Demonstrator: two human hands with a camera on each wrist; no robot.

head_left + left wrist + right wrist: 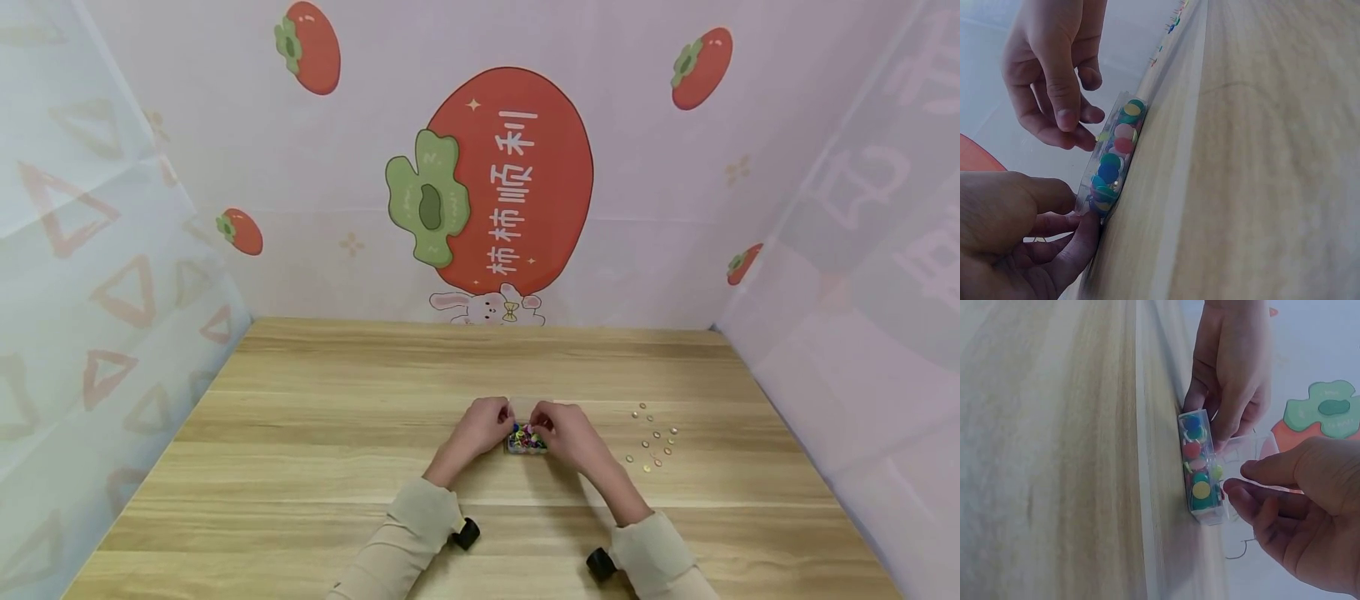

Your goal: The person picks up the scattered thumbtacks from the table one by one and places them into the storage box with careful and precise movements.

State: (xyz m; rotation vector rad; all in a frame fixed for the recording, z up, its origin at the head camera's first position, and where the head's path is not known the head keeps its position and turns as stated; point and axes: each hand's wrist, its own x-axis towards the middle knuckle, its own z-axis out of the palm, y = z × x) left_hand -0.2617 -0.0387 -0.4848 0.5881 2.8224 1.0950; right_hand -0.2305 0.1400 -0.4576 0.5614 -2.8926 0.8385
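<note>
A small clear plastic box [1200,465] of colourful thumbtacks [1110,172] stands on the table, its transparent lid [1244,450] raised behind it. My left hand [486,423] grips one end of the box between thumb and fingers, as the left wrist view [1029,231] shows. Over the other end of the box is my right hand [570,429], its fingers loosely bent. In the right wrist view, the right thumb and forefinger [1250,487] stand slightly apart beside a yellow-green tack [1217,472] at the box's rim. No tack shows plainly between them.
Several loose thumbtacks [657,434] lie scattered on the wooden table [337,375] to the right of my right hand. A printed backdrop [637,208] closes off the back, with fabric walls on both sides.
</note>
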